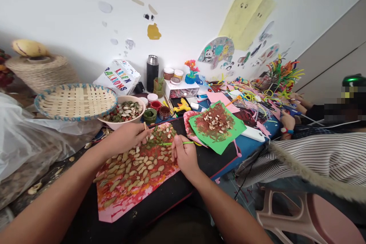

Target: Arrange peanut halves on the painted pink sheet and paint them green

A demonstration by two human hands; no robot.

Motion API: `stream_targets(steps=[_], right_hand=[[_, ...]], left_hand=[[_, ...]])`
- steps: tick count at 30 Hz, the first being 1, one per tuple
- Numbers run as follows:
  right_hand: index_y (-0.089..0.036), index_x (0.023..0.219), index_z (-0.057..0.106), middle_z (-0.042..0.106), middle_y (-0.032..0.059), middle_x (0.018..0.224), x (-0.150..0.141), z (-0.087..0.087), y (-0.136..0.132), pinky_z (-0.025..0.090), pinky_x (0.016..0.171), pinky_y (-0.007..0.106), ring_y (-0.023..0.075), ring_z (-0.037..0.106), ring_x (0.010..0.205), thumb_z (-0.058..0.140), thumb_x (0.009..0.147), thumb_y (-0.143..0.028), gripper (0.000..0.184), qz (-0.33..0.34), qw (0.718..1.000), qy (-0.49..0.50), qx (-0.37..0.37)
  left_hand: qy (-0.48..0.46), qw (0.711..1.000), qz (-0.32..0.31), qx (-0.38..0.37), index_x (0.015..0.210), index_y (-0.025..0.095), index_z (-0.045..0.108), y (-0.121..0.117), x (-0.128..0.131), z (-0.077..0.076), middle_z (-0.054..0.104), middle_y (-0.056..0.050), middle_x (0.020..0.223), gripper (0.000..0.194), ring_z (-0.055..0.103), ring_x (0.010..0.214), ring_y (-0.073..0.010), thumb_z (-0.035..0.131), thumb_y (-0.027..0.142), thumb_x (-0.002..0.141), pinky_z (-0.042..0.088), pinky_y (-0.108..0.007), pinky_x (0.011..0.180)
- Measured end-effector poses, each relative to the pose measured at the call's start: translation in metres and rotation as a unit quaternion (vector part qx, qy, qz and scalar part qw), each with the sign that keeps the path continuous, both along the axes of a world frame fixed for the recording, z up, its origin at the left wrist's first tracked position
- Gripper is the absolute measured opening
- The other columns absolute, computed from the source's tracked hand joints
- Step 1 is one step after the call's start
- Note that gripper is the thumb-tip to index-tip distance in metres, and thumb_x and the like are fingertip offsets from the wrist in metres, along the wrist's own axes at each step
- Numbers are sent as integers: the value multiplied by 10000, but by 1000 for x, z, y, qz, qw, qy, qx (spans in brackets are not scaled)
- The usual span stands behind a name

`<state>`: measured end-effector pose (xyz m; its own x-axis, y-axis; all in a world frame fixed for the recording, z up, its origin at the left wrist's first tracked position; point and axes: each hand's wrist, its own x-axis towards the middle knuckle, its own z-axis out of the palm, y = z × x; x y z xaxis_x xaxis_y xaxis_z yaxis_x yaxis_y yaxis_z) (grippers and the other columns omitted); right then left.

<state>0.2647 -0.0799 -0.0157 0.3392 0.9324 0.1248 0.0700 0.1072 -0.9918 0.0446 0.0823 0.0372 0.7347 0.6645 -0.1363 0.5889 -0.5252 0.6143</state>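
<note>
A pink sheet smeared with red and orange paint point(114, 209) lies in front of me, covered with many peanuts point(144, 164). Toward its far end, some peanuts point(156, 137) are coated green. My right hand point(185, 156) is closed around a thin green paintbrush point(187, 142), whose tip points left at the green-coated peanuts. At the sheet's far left edge is my left hand point(128, 137), fingers pinched together; a small tan piece shows at its fingertips, too small to name. Open jars of green paint point(150, 115), red paint point(156, 106) and brown paint point(165, 113) stand just beyond.
Left are a bowl of shells point(126, 111), a woven basket point(77, 101) and a twine spool point(42, 70). Behind stand a black flask point(152, 72) and yellow glue gun point(182, 105). Right lies a green sheet with shells point(220, 146); a co-worker's hand point(288, 120) and stool point(328, 217) are beyond.
</note>
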Motion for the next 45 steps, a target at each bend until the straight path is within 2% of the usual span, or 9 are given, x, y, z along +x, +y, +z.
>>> stream_targets(steps=[10, 19, 24, 29, 35, 45], right_hand=[[-290, 766, 590, 459, -92, 459, 1, -5, -3, 369, 451, 253, 140, 521, 388, 603, 983, -1130, 868, -4, 1000, 17, -14], [-281, 769, 620, 496, -80, 478, -5, -3, -2, 393, 456, 256, 139, 536, 401, 616, 1028, -1086, 845, 15, 1000, 25, 6], [-282, 754, 604, 449, -96, 464, -1, -4, -2, 384, 445, 251, 136, 523, 386, 632, 993, -1113, 865, 6, 1000, 29, -4], [-283, 761, 607, 453, -96, 467, 7, -4, -8, 402, 434, 251, 141, 528, 380, 619, 1025, -1090, 849, -9, 1000, 20, -2], [-284, 756, 597, 476, -87, 476, 7, -4, -4, 403, 441, 251, 143, 550, 389, 609, 1034, -1086, 849, -12, 1000, 20, -2], [-287, 780, 618, 499, -82, 477, 5, -4, 6, 400, 442, 258, 153, 567, 393, 608, 1018, -1101, 848, -3, 1000, 16, -3]], left_hand=[[5, 1000, 14, -7, 826, 311, 736, 2, 1, -3, 899, -61, 863, 578, 837, 785, -291, 455, 773, 1029, 614, -385, 815], [2, 1000, 14, -25, 849, 306, 738, 1, 1, -3, 879, -51, 858, 546, 813, 764, -274, 460, 741, 1028, 624, -365, 815], [4, 1000, 11, -7, 836, 307, 742, 2, 0, -2, 887, -52, 869, 563, 817, 800, -280, 448, 750, 1023, 611, -367, 832], [-6, 1000, 12, 5, 842, 306, 756, 2, -1, -2, 891, -53, 887, 596, 834, 849, -287, 429, 766, 1034, 601, -373, 862], [23, 999, 8, 29, 797, 311, 718, 1, -2, 0, 843, -45, 808, 567, 786, 785, -276, 430, 725, 1058, 580, -362, 840], [28, 999, -11, 31, 800, 304, 718, -3, -1, 1, 848, -59, 821, 583, 785, 772, -273, 413, 722, 1070, 557, -362, 816]])
